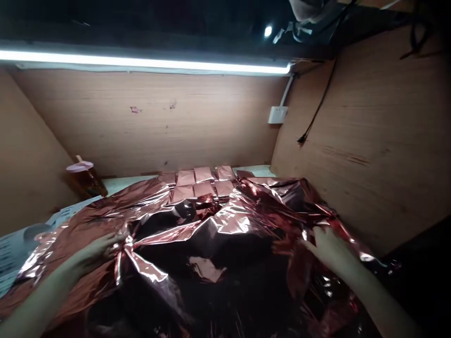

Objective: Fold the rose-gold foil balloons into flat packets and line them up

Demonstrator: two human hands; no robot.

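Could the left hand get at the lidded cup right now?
Probably not straight away: the left hand is pinching the metallic film, which also lies between it and the lidded cup.

We see a wood-grained far wall (204, 122) with small reddish marks, a glowing white tube light (148, 62) along its top, a dark overhang (141, 23) above us, similar left wall (24, 155) and right wall (373, 122), a white socket box (278, 115) near the far right corner.
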